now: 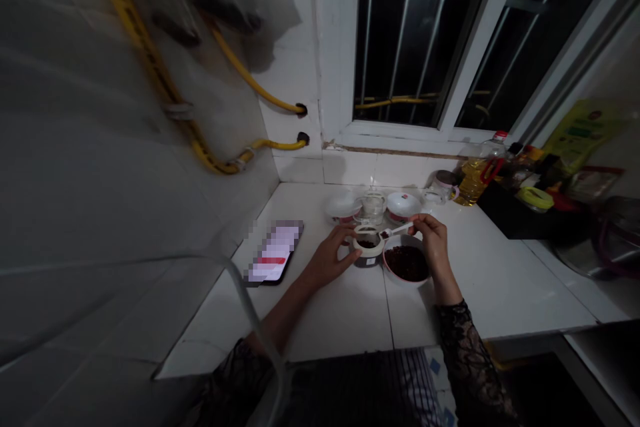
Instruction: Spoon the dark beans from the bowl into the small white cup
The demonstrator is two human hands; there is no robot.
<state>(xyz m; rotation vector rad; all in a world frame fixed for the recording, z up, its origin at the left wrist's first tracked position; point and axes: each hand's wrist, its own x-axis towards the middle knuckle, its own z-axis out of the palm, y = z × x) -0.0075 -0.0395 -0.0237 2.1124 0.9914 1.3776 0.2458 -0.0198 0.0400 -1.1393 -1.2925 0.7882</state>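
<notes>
Hands met close together near the middle of the white desk (340, 320). The left hand (330, 257) curled around the left wall of a small dark jar (369, 252) with a pale rim, fingers closed on it, and the jar stood upright. The right hand (435, 243) pinched the handle end of a white spoon (399, 229), thumb and fingers shut on it. The spoon's long axis ran nearly level from the right hand leftward and slightly down, its scoop end above the jar's right rim. Whether it carried anything was too small to tell.

Just right of the jar, touching or nearly so, sat a white bowl (406, 265) of dark red stuff. It lay directly under the right hand, the nearer of the two.

Behind stood two lidded bowls (343, 207), with a glass (373, 207) between them. A phone (275, 253) lay well apart to the left, and an oil bottle (475, 177) stood by the window.
</notes>
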